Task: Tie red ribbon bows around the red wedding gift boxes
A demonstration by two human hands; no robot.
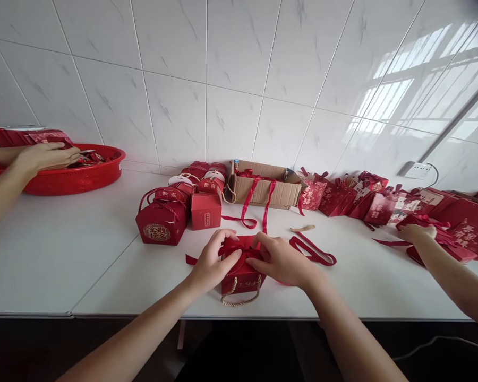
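Note:
A small red gift box (239,281) with a twisted gold rope handle (239,303) stands in front of me near the table's front edge. Both hands meet on its top, where a dark red ribbon (245,249) lies crossed or looped. My left hand (217,260) has its thumb and fingers closed on the ribbon from the left side. From the right, my right hand (281,260) pinches the ribbon too, fingers bent over it. One ribbon tail sticks out past my left hand. The exact shape of the knot is partly hidden under my fingers.
Several finished-looking red boxes (163,223) stand left of centre. Behind is a cardboard carton (263,191) with ribbons hanging out. Loose ribbon (313,249) lies right. Co-workers' hands show at a red basket (79,178) and at red boxes (442,239) on the right.

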